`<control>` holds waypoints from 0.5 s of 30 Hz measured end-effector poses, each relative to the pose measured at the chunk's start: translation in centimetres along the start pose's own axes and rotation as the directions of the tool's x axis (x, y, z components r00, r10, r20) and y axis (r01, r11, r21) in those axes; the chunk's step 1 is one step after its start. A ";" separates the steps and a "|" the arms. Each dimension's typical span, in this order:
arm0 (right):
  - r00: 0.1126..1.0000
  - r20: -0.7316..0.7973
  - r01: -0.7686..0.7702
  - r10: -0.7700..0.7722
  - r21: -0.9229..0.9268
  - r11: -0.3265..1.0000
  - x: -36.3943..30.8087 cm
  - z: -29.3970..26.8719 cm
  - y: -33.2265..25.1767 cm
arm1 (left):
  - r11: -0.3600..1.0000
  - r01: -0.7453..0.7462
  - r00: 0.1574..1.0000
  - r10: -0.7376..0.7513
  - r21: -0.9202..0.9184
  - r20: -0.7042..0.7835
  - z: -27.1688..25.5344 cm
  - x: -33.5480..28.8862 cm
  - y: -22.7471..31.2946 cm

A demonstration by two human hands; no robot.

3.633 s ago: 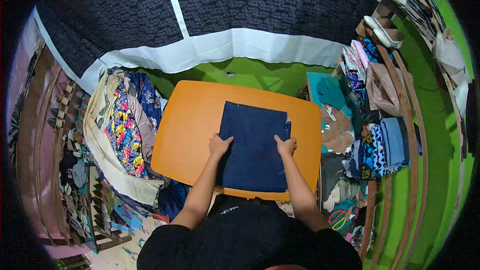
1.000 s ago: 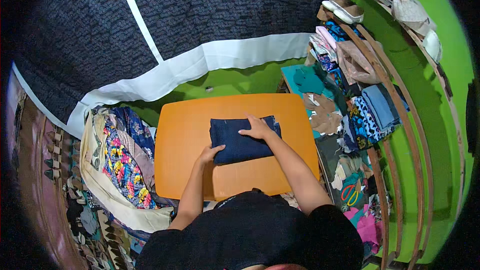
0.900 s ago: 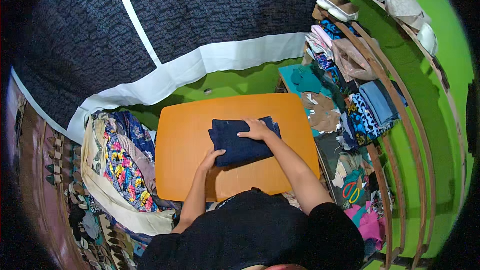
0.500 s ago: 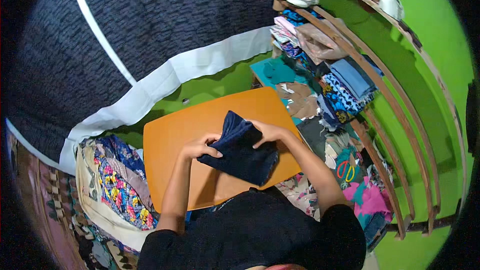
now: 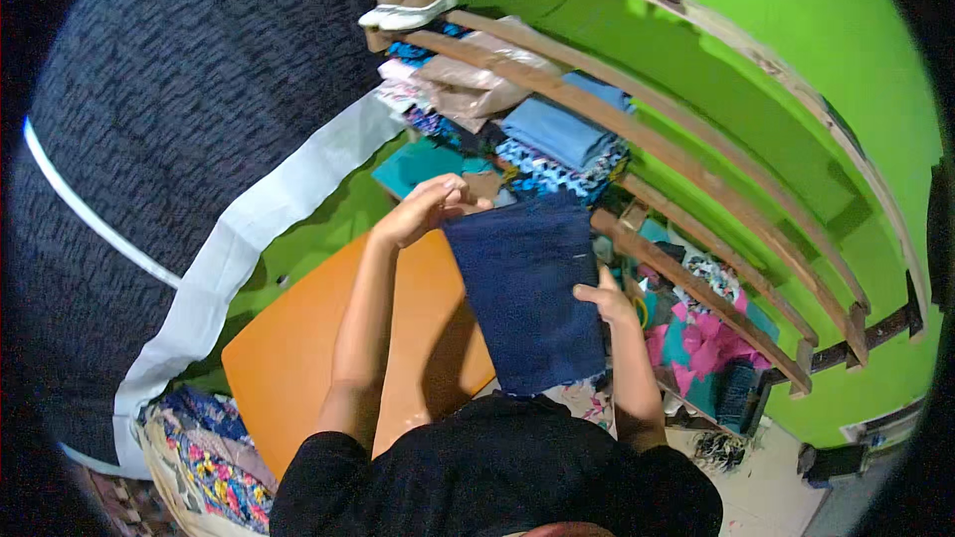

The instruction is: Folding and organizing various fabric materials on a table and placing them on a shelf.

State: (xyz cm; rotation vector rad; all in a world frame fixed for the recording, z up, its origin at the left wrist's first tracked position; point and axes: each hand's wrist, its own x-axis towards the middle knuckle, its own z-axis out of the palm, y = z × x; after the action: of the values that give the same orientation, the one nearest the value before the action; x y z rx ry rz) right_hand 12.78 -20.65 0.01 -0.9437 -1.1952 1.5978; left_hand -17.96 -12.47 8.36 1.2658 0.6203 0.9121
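Observation:
A piece of folded dark blue denim cloth (image 5: 527, 288) is held up flat in front of my chest, over the right side of the orange table (image 5: 348, 328). My right hand (image 5: 609, 300) grips its right edge, thumb lying across the front and fingers out of sight behind. At the upper left corner my left hand (image 5: 428, 211) is closed, with curled fingers against the cloth's top edge. Just how the left fingertips meet the cloth is partly hidden.
Folded fabrics (image 5: 562, 134) are stacked on a wooden slatted rack (image 5: 696, 174) along the green wall. Pink and teal scraps (image 5: 701, 343) lie at the right. Floral cloth (image 5: 214, 457) is heaped at the lower left. White shoes (image 5: 408, 8) sit on the rack's far end.
My view has swung to the right. The bunched denim has been opened out into a flat panel and moved right. My left hand has shifted to its upper corner, my right to its side edge.

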 end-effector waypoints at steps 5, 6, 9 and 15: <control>0.990 -0.139 0.001 0.020 0.151 0.989 -1.8 -9.9 -2.2 | 0.496 -0.332 0.863 0.503 0.802 0.046 1.8 12.7 -5.9; 0.984 -0.177 0.011 0.014 0.137 0.991 -1.7 -12.7 -1.5 | 0.358 -0.304 0.823 0.566 0.883 0.054 3.6 15.0 -6.4; 0.970 -0.183 -0.118 0.161 0.225 0.967 -0.5 -15.6 -2.1 | 0.180 -0.196 0.811 0.583 0.964 0.056 6.3 19.0 -7.0; 0.949 0.218 -0.273 0.228 0.209 0.939 7.3 -14.9 -2.6 | -0.330 -0.098 0.832 0.490 0.939 0.259 4.7 21.3 -12.3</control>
State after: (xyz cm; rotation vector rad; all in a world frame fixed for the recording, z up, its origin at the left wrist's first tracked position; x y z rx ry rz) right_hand 24.94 -9.15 -1.50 -0.8267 -1.0098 2.0259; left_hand -0.16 2.65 -0.69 3.0785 1.4667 0.9407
